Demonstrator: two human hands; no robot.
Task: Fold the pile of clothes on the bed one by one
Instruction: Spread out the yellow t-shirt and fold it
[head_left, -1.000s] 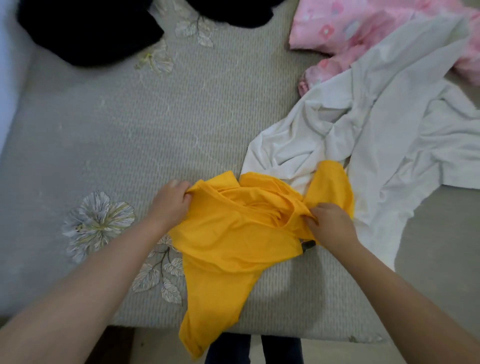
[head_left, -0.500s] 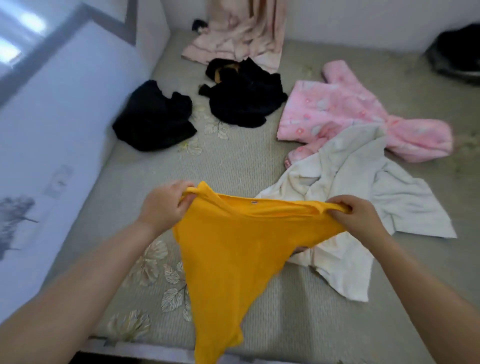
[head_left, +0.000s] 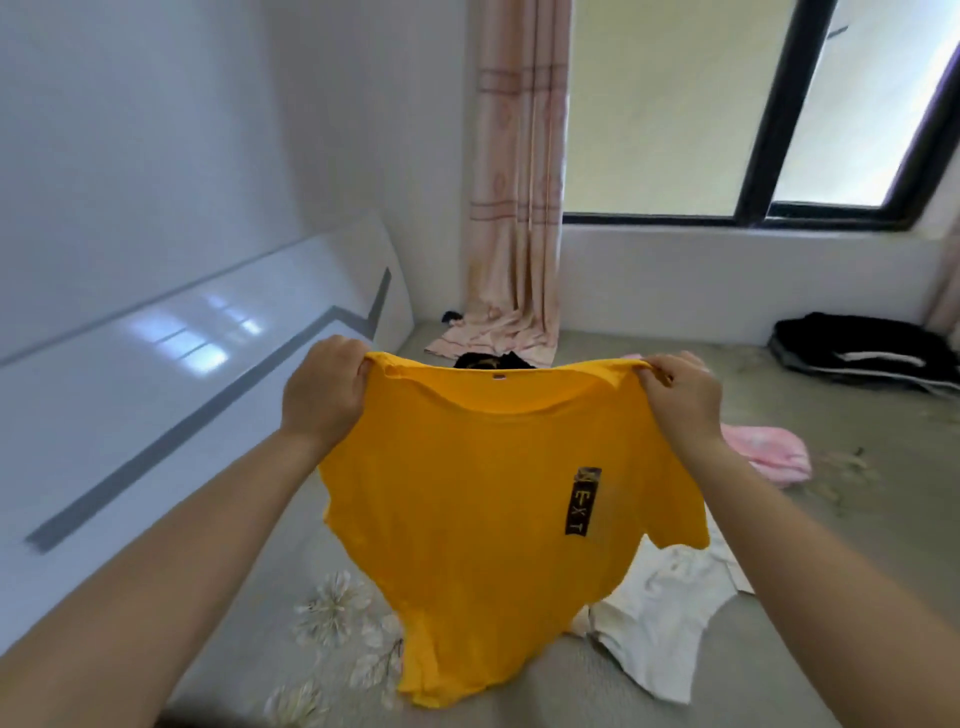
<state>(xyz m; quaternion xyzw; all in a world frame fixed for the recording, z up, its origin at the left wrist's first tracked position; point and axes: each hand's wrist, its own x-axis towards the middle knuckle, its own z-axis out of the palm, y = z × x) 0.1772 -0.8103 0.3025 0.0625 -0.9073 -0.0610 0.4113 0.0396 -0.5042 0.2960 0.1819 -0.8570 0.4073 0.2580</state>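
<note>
Left hand: from the head camera I see my left hand (head_left: 324, 392) raised at about 10 o'clock of the frame centre, knuckles toward me, fingers curled tight round one shoulder of the yellow T-shirt (head_left: 498, 499).
Left arm: forearm runs bare from the 7 o'clock corner up to the wrist, nearly straight.
Right hand: my right hand (head_left: 680, 397) sits at about 2 o'clock, level with the left, pinching the other shoulder seam between thumb and bent fingers.
Right arm: forearm comes in from the 4 o'clock corner, also extended.
Yellow T-shirt: held up between both hands, collar on top, stretched wide and hanging free; its hem dangles above the bed (head_left: 857, 519). A dark vertical label with letters sits on the chest toward 3 o'clock.
White garment (head_left: 660, 618): crumpled on the bed at 5 o'clock, partly behind the shirt.
Pink garment (head_left: 769, 449): on the bed at 3 o'clock, just beyond my right wrist.
Black clothes (head_left: 862, 348): heaped at 2 o'clock near the wall under the window (head_left: 727, 109).
Curtain (head_left: 514, 208): hanging at 12 o'clock, its foot pooled on the bed.
Headboard (head_left: 156, 389): glossy white, along 9 o'clock.
</note>
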